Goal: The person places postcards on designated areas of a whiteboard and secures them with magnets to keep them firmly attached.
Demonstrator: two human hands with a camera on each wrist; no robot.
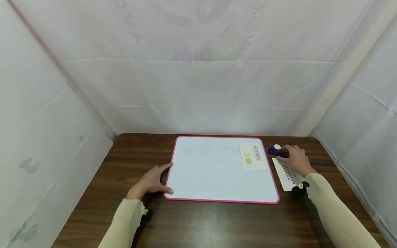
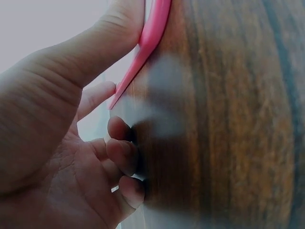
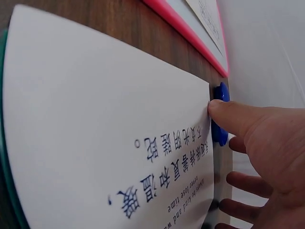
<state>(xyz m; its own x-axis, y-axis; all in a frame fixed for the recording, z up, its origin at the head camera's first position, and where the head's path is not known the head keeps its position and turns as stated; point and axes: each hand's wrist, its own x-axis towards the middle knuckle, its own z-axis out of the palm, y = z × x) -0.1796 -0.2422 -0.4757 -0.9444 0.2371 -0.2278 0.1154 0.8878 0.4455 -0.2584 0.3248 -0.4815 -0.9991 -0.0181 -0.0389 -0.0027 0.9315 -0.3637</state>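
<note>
A whiteboard with a pink frame lies flat on the table. My left hand rests at its left edge, thumb and index finger spread along the pink frame; the other fingers touch the tabletop. A card with printed characters lies on the board's right side. Right of the board, my right hand pinches a round blue magnet between thumb and index finger. Beside it are another blue magnet and a white one. Under this hand lies a second white card with printed text.
The brown wooden table extends in front of the board and to both sides. Pale fabric walls stand behind the table and at its left and right. Something green borders the second card in the right wrist view.
</note>
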